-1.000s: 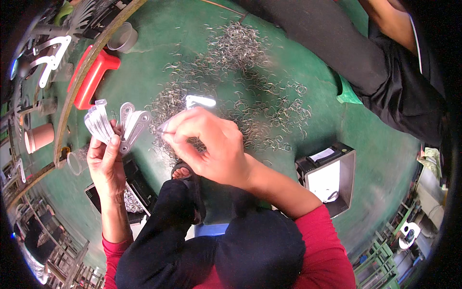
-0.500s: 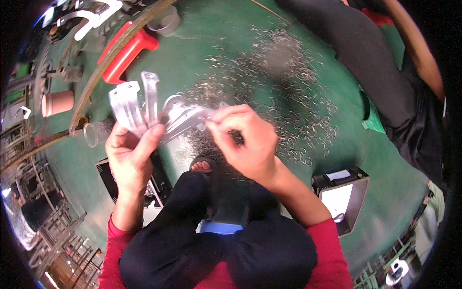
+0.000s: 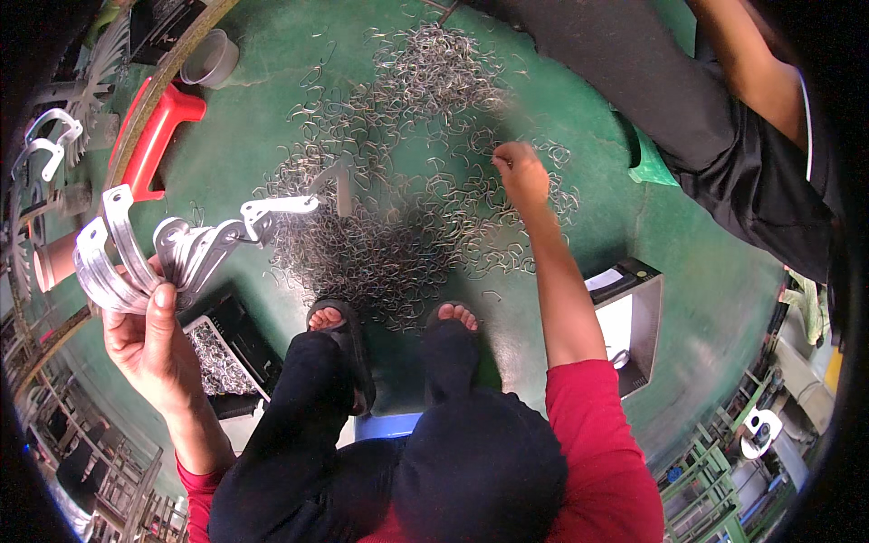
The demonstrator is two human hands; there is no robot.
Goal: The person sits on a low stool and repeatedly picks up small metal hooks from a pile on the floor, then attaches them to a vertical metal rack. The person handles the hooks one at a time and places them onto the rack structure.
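In my left hand (image 3: 154, 339) is a fanned bundle of curved silver metal brackets (image 3: 118, 262) with holes in their flat ends. From the bundle's right side, more linked brackets (image 3: 276, 206) stick out, the outermost one blurred. My right hand (image 3: 525, 179) is held out over the right part of the scattered small bent metal hooks (image 3: 371, 244), well apart from the bundle. Its fingers are pinched together, and whatever is between them is too small to make out. The hooks lie in a wide heap on the green floor, beyond my feet.
By my left knee stands a black box of small metal pieces (image 3: 222, 357). An open grey box (image 3: 643, 326) is right of my forearm. A red plastic stool (image 3: 158, 136) and clear tub (image 3: 213, 59) lie far left. Another person's dark-clothed leg (image 3: 625, 81) crosses the upper right.
My right hand has left the bundle and moved right, out over the hooks. The left hand has shifted left with the brackets, and a linked string of them now sticks out.
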